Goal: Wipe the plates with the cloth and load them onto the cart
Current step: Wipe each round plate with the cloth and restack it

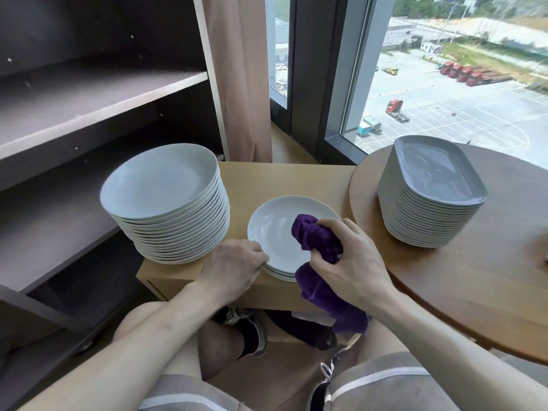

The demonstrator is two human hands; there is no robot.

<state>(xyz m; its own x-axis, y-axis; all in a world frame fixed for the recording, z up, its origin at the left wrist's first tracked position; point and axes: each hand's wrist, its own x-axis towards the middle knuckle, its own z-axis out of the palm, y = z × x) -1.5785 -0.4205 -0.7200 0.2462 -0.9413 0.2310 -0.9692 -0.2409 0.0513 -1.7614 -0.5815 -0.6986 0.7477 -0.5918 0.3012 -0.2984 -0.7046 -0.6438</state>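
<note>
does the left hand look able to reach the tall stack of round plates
Probably yes: the left hand grips the top plate by its rim right beside the tall stack, nothing between them, though it must let go first.

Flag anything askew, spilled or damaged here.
No spills or breakage show. The tall stack of round plates sits at the near-left corner of the small wooden table, and seems to overhang its edge; the wide lens may exaggerate that.

A low, light wooden stand [267,179] carries a tall stack of round white ceramic plates [178,221] at its left and a short stack of the same white plates [272,232] just beside it. To the right, a round brown wooden table [444,277] carries a stack of grey oblong dishes [430,209].
</note>
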